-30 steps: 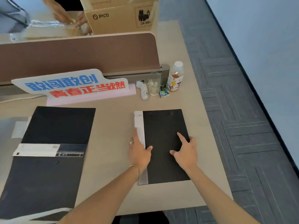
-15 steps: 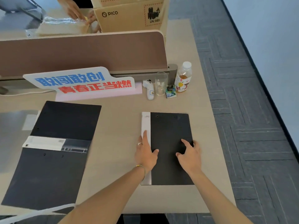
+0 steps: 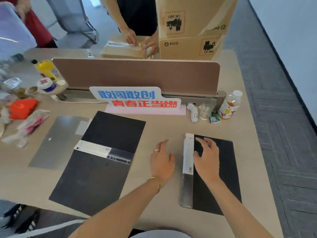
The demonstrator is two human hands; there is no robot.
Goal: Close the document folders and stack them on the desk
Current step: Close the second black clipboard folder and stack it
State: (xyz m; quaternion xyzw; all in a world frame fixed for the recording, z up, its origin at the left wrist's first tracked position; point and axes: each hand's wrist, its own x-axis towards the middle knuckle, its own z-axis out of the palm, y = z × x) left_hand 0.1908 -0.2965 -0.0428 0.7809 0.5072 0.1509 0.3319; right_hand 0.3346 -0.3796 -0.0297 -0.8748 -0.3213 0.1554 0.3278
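Observation:
A closed black folder with a white-and-grey spine lies flat on the right of the desk. My right hand rests palm down on it beside the spine, fingers spread, gripping nothing. My left hand hovers open over bare desk just left of that folder, apart from it. A second black folder lies spread open on the left, its white spine label across the middle. A grey sheet lies under the open folder's left edge.
A brown partition and a blue-and-red sign stand behind the folders. A white controller, a glass and a drink bottle sit at the back right. Bottles, wrappers and clutter crowd the far left. Another person's hands work beyond the partition beside cardboard boxes.
My left hand has lifted off the closed folder's spine and moved left onto open desk. My right hand slid toward the spine. The camera tilted up and left, showing more of the desk.

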